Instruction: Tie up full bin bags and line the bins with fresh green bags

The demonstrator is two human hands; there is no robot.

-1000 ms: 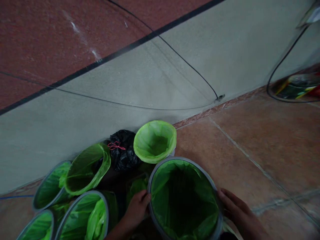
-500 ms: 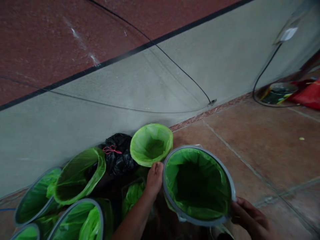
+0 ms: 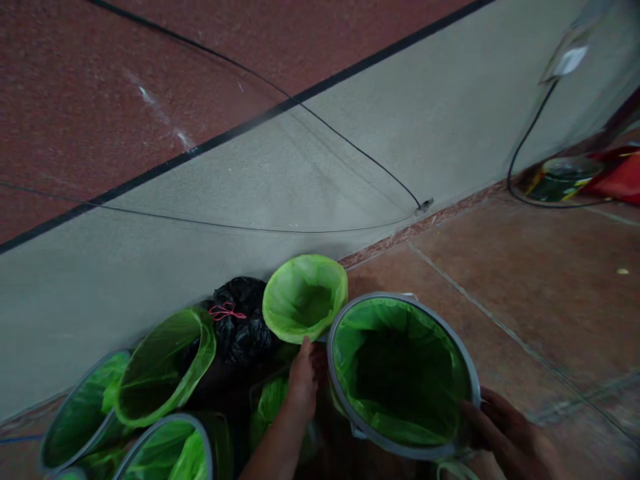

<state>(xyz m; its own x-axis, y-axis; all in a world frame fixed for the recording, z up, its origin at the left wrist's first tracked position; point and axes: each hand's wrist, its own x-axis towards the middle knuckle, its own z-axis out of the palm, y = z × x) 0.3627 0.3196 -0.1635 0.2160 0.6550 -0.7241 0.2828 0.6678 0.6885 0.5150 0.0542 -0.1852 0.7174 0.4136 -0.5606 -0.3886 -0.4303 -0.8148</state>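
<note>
A large grey-rimmed bin (image 3: 345,320) lined with a green bag stands at the lower middle right. My right hand (image 3: 505,427) grips its right rim, with fingers over the edge. Just left of that bin is my left hand (image 3: 304,377), below a smaller bin with a light green liner (image 3: 306,299); its fingers are partly hidden in shadow, and their contact with either bin is unclear.
A black bag (image 3: 243,327) tied with pink string leans by the wall. Several green-lined bins, one with its liner folded out (image 3: 165,367), crowd the lower left. A tin (image 3: 563,179), a red item (image 3: 620,177) and a black cable (image 3: 523,143) are at the right.
My left hand has come away from the large bin's upper left rim and turned, lower beneath the smaller bin. My right hand has its fingers further over the rim. The view has shifted slightly.
</note>
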